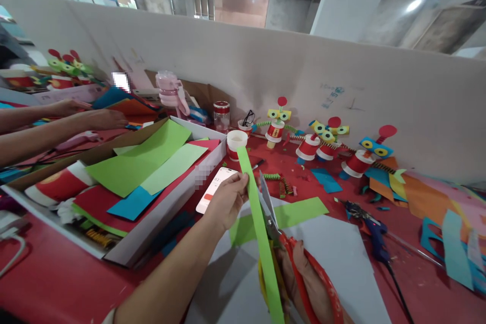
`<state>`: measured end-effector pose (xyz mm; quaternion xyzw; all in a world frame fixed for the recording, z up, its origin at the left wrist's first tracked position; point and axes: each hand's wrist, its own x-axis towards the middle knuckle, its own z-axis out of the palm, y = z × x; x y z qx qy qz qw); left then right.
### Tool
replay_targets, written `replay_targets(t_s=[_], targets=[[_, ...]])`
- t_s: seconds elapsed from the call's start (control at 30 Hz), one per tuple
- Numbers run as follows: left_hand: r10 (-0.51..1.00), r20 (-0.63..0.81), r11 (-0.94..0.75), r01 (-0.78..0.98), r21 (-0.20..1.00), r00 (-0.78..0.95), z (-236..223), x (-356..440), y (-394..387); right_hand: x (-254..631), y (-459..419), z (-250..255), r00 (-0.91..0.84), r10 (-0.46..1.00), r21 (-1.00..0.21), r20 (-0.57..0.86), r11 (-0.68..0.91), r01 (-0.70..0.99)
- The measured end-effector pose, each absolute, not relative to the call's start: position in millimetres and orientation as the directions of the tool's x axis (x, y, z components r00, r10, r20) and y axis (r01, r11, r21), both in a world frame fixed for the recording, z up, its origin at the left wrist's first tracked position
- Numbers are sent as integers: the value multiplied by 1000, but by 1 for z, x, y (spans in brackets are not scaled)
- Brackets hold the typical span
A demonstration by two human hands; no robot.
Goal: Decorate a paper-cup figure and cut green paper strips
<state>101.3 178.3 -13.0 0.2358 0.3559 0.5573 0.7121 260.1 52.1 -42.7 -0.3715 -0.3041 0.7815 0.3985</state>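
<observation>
My left hand point(228, 201) pinches a long strip of bright green paper point(261, 230) near its upper end. The strip hangs down toward me. In my right hand point(309, 281) is a pair of scissors point(290, 248) with red handles, its blades apart just to the right of the strip. Whether the blades touch the paper I cannot tell. Something yellow shows behind the strip, mostly hidden. Below lie more pieces of green paper point(301, 211) on a large pale sheet point(337, 248).
A white-edged box point(167, 217) of coloured paper stands at left, near a phone point(216, 190) and paper cup point(237, 140). Several paper-cup figures point(357, 163) line the back wall. A glue gun point(375, 235) with a cord lies right. A co-worker's hands point(106, 119) are at far left.
</observation>
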Motion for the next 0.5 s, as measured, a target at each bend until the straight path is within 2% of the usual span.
replay_targets(t_s=[0.17,0.33,0.5], targets=[[958,-266,274,-620,735,108,-14,103,177,256,51,-43,-427,811,-718,-400,-567,-404],[955,-230,297,-594,748,188,-15,107,172,261,53,-34,-388,846,-767,-365,-509,-389],[951,-236,308,-594,743,198,-17,103,176,263,52,-32,-376,851,-757,-365,-507,-412]])
